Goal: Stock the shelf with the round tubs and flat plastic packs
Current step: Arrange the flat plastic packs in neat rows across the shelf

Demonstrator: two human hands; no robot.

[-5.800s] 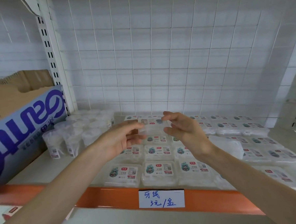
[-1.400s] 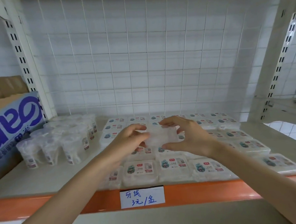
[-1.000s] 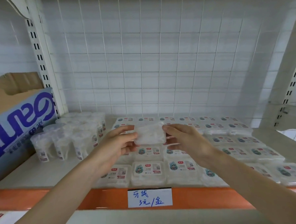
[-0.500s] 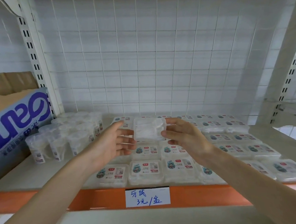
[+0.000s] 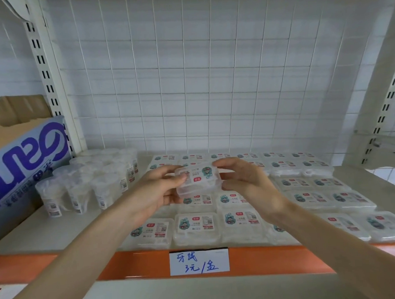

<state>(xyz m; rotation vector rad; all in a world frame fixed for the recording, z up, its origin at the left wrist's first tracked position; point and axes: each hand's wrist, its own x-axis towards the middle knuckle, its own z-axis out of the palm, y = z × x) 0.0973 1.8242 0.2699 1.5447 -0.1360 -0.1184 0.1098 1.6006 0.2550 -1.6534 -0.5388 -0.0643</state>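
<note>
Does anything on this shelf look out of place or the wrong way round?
The flat pack in the left hand and right hand has its label upside down against the shelved packs. The blue carton at left also shows inverted lettering.

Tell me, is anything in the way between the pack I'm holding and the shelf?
Nothing hangs between them, but the flat pack, held by the left hand and right hand, is over rows of shelved packs already covering the shelf there.
</note>
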